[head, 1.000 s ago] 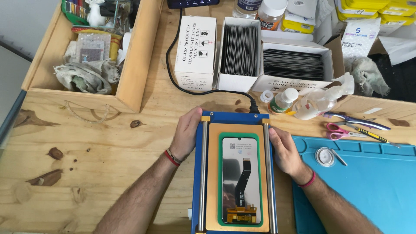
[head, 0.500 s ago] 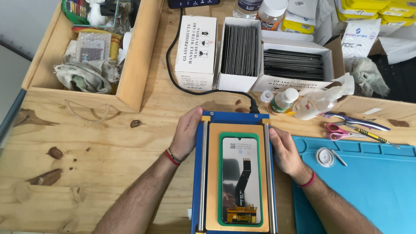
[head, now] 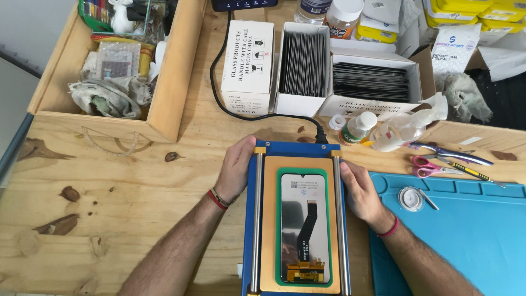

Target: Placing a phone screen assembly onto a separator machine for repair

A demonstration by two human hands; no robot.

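Wooden bench, head view: blue heating fixture sat centred, phone screen lying in its green frame. Left hand and right hand rested flat against its sides, fingers relaxed, pinching nothing. Blue mat lay right.

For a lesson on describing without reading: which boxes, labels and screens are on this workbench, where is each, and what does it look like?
Closed white carton: upright, back centre, dark print.
Open white box: right of it, filled with dark glass sheets.
Wider open white box: further right, same dark sheets.
Yellow packets: top right corner, stacked.
Phone screen panel: face down in green frame, on blue machine between left hand and right hand.
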